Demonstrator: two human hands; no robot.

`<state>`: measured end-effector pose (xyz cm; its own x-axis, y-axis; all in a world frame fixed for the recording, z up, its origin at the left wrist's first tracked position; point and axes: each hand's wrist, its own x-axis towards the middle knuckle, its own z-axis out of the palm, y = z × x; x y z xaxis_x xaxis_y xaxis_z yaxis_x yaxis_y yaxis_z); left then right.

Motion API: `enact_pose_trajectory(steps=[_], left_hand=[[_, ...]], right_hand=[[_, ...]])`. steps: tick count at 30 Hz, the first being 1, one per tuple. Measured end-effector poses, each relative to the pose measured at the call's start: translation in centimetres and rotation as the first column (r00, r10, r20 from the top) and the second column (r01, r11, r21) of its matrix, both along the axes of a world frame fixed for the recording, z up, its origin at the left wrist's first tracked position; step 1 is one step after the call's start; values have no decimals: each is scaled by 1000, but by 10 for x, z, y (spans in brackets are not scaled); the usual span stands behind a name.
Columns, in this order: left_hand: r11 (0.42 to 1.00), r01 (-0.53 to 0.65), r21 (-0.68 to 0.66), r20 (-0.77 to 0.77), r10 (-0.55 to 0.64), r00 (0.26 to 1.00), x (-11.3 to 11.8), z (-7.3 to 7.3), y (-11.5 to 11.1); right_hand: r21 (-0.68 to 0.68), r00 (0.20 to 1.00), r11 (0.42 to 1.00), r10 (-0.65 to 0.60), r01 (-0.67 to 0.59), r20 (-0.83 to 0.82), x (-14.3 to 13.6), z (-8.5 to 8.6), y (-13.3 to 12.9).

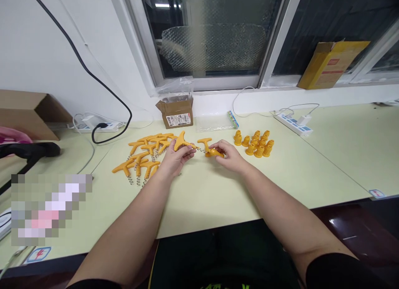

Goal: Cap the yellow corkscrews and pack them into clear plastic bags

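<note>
My left hand (177, 156) is closed on an orange T-shaped corkscrew (181, 142), its metal spiral pointing right. My right hand (229, 156) grips an orange piece (215, 153) at the tip of that spiral; the fingers hide part of its shape. Just behind, another orange T-handle (205, 141) shows between the hands. Many orange corkscrews (137, 158) with silver spirals lie in a pile left of my left hand. Several orange hollow caps (258, 151) stand in a group to the right of my right hand.
A small open carton (177, 114) and a clear plastic bag (215, 123) lie at the back of the pale table (212, 210). Power strips (293, 123) with cables sit along the wall. A larger cardboard box (28, 110) is at far left.
</note>
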<state>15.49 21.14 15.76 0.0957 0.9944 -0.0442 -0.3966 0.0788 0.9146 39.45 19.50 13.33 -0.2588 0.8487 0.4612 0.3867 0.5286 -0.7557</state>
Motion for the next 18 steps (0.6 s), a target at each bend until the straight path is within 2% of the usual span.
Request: enact_pose_trajectory(steps=[9, 13, 18], left_hand=[[998, 45, 33, -52, -43, 998, 1, -2, 0], [989, 133, 67, -86, -127, 988, 4, -3, -4], [971, 228, 67, -155, -216, 964, 10, -4, -9]], right_hand=[[-18, 990, 999, 25, -27, -137, -3, 2, -1], [-69, 974, 996, 48, -65, -221, -7, -2, -1], [-67, 948, 994, 60, -85, -311, -9, -8, 2]])
